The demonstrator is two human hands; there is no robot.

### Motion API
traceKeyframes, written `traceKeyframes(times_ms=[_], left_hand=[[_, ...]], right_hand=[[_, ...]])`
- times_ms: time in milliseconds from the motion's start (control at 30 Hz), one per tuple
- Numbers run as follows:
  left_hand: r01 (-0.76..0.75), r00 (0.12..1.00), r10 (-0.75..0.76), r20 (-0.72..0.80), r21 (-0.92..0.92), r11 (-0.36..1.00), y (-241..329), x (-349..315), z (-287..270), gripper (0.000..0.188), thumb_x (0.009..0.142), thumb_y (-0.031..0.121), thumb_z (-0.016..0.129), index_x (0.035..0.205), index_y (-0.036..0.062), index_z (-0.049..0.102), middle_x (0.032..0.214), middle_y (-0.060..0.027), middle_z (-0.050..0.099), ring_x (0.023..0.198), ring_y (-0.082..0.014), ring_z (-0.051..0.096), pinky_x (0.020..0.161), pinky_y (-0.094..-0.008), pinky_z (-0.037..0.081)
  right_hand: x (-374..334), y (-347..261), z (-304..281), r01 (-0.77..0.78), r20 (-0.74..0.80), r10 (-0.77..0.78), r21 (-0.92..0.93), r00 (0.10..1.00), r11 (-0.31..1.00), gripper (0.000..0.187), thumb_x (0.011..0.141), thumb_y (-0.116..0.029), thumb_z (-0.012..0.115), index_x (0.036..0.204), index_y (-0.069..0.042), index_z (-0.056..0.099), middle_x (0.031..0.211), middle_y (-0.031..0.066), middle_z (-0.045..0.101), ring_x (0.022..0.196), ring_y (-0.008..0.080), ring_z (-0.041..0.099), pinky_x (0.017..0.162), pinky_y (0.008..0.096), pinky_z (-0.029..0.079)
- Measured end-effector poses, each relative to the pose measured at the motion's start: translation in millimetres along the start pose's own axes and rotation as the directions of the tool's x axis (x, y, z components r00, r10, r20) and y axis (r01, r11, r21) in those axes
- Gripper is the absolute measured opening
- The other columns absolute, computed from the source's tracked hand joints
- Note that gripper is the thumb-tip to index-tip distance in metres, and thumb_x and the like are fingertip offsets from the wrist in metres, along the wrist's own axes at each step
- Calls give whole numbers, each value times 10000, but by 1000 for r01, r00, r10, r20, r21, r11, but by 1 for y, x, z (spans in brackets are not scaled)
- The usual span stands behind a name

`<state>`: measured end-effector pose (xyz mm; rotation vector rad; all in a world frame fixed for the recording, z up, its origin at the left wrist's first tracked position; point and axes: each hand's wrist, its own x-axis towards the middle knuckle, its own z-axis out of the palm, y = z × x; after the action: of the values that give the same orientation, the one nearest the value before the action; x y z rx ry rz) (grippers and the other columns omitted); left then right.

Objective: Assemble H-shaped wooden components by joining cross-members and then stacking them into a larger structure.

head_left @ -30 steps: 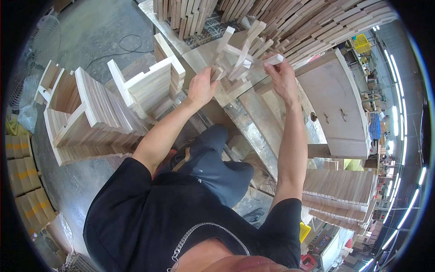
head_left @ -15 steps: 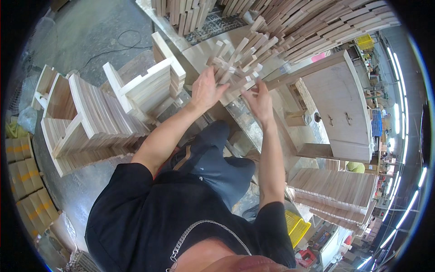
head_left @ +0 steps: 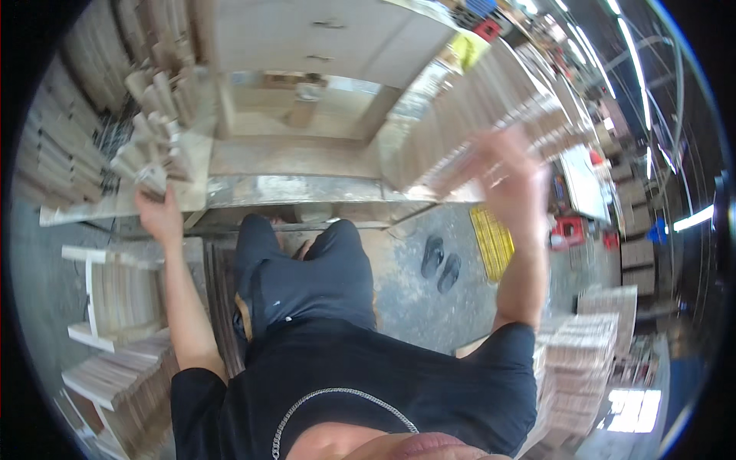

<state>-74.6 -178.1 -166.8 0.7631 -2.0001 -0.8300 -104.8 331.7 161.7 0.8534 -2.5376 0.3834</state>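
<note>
At the left of the bench, my left hand (head_left: 162,218) closes its fingers around the near end of a pale wooden strip (head_left: 152,178). That strip lies against a loose pile of similar wooden strips (head_left: 162,126). On the right, my right hand (head_left: 515,180) is raised in front of a stack of wooden boards (head_left: 471,115). Motion smears its fingers, so whether they touch a board or hold anything is unclear.
Ahead stands a wooden frame with a pale panel (head_left: 268,38) carrying two small handles. More stacked wooden pieces (head_left: 126,307) rise at my left. Slippers (head_left: 441,264) and a yellow crate (head_left: 492,241) are on the floor at right. Further boards (head_left: 579,345) stand behind my right arm.
My view has swung to the right. My hands, earlier close together at the strip pile, are now far apart: the left stays by the strips, the right has moved across to the board stack.
</note>
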Motion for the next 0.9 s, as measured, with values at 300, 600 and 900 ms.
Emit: traceKeyframes(times_ms=[300,600,900], left_hand=[[112,973,-141,182,160,981,72,-55,-54,659,820,266,823,1320,-61,543,1363,-287,565,1277,-419,536,1100,-476,405],[-271,898,429,-98,645,715,187,-50,-293,275,837,159,777,1057,3,725,1079,-176,721,1122,-334,648,976,-436,508],[165,944,-319,-84,957,239,181,-77,-425,346,907,220,722,1219,72,703,1161,-155,731,1068,-304,701,943,-417,549]], right_hand=[[50,250,-102,-378,216,377,-34,901,925,446,999,-182,636,1397,14,591,1217,139,714,1068,210,671,979,357,510],[74,362,-74,-134,31,130,175,991,975,336,1009,-112,630,1324,1,603,1299,172,627,1162,277,636,991,411,550],[14,39,1,191,-437,-269,-215,858,958,198,962,-168,709,1116,-44,726,1169,134,690,1083,252,660,926,399,578]])
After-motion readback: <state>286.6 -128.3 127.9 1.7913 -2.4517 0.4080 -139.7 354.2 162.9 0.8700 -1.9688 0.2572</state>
